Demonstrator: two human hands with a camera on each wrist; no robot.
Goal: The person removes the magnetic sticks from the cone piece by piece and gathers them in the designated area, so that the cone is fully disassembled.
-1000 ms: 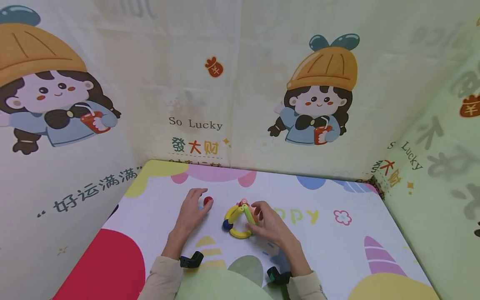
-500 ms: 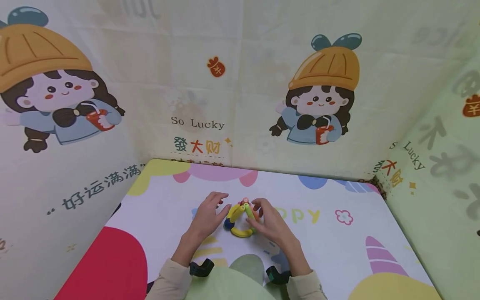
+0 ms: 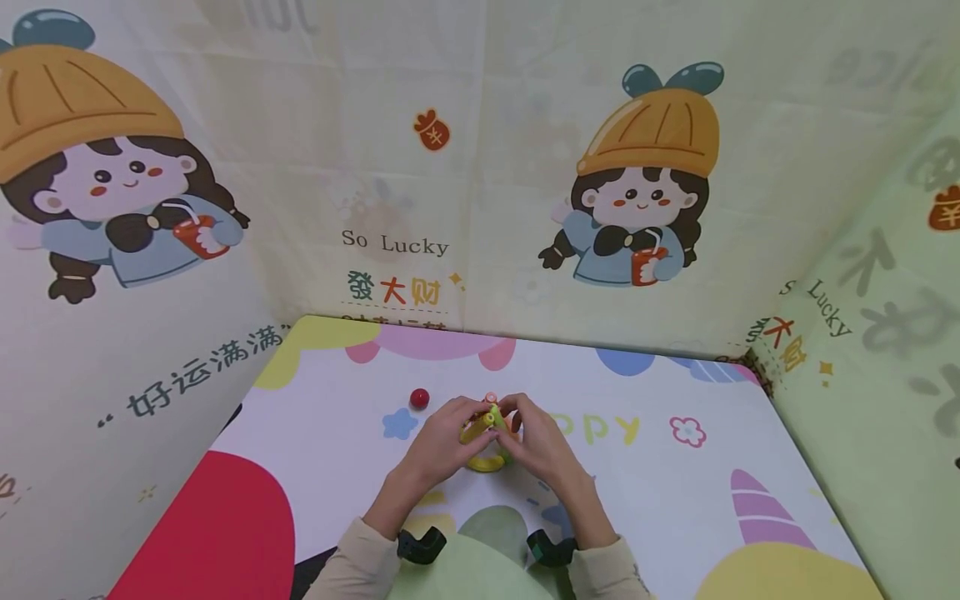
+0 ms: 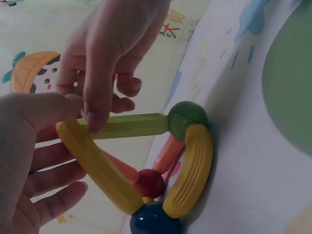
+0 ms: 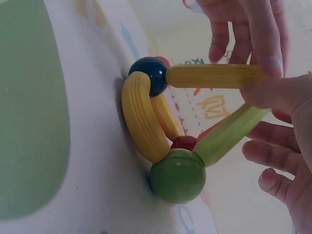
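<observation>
At desk centre: rod-and-ball toy [image 3: 486, 433] stands on desk [image 3: 675, 483], between both hands.
L hand [image 3: 442, 442]: fingers pinch top end of straight yellow rod [image 4: 97, 165]; wrist low, forearm angled in from lower left.
R hand [image 3: 540, 446]: fingers pinch top end of green rod [image 5: 229, 131]; thumb on the tip where the 2 rods meet.
Base: curved yellow pieces [image 5: 141, 117] link blue ball [image 5: 151, 73] & green ball [image 5: 176, 175].
Loose: red ball [image 3: 418, 398] lies apart, upper left of hands.
Risk: prob. rods slip off balls if squeezed unevenly; frame could fold flat.
Risk 2: L wrist may nudge red ball, it rolls off.
</observation>
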